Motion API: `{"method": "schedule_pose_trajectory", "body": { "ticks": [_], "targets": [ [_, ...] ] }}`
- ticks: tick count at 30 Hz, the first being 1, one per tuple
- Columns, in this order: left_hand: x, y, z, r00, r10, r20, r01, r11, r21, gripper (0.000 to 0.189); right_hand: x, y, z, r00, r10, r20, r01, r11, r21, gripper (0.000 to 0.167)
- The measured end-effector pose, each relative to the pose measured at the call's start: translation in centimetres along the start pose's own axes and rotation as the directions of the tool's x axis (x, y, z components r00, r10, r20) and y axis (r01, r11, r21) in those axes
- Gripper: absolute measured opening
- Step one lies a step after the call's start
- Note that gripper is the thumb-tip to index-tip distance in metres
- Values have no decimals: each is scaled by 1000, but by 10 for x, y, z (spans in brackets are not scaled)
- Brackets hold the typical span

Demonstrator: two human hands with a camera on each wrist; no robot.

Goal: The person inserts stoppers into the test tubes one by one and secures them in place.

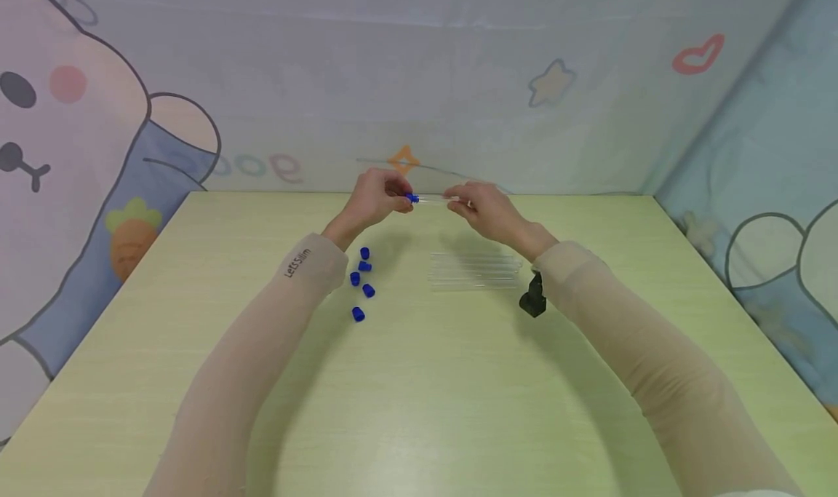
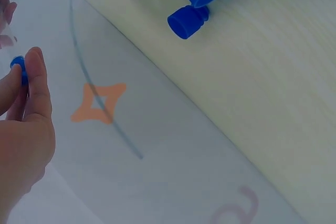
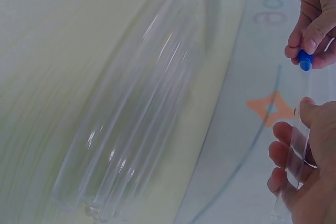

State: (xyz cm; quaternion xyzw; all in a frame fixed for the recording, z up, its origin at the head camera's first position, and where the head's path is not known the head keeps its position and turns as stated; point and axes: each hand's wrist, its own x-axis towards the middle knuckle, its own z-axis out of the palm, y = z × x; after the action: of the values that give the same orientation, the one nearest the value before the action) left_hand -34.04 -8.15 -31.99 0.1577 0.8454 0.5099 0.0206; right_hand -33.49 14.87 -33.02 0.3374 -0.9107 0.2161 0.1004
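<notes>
Over the back of the table, my left hand [image 1: 372,199] pinches a small blue cap [image 1: 412,198] between thumb and fingers. My right hand [image 1: 492,210] holds a clear test tube [image 1: 432,198], its fingers curled around the glass in the right wrist view. The tube lies level, its mouth toward the left hand. Cap [image 3: 305,60] and tube meet end to end; how far the cap sits on the tube cannot be told. In the left wrist view, the left hand [image 2: 31,124] partly hides the cap [image 2: 19,64].
Several loose blue caps [image 1: 358,313] lie scattered on the table below the left forearm. A row of several clear test tubes [image 1: 474,271] lies side by side below the right hand. By the right cuff is a black object [image 1: 533,298]. A printed cloth [image 1: 452,104] hangs behind the table.
</notes>
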Motion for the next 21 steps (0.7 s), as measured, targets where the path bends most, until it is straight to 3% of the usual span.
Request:
{"method": "schedule_pose_trajectory", "body": {
  "ticks": [9, 21],
  "targets": [
    [-1, 2, 3, 1000, -16, -1, 16, 998, -58, 9, -3, 1, -1, 998, -28, -57, 25, 998, -52, 28],
    [-3, 3, 5, 1000, -4, -22, 2, 996, -94, 7, -2, -5, 1, 994, -11, -104, -1, 994, -113, 26]
  ]
}}
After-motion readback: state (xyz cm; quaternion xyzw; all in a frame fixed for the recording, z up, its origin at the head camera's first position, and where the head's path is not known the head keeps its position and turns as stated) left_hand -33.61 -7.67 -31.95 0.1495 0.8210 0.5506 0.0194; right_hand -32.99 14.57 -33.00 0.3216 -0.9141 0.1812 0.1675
